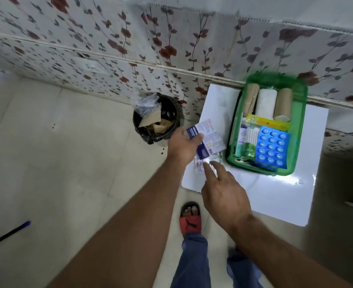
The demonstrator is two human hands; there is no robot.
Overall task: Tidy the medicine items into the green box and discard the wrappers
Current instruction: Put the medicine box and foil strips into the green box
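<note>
The green box (298, 150) sits on a white table (275, 196) and holds three bandage rolls (266, 102), a blue blister pack (272, 147) and other small packets. My left hand (182, 146) grips a bunch of white and blue wrappers (207, 138) at the table's left edge. A clear, shiny wrapper (200, 166) lies on the table just below them. My right hand (223, 190) hovers over it with fingers spread, the fingertips touching or nearly touching it.
A black bin (156, 119) lined with a bag stands on the floor left of the table, with cardboard and plastic scraps in it. A flowered wall runs behind. My foot in a red sandal (190, 219) is below the table edge. A dark stick (7, 235) lies on the floor at left.
</note>
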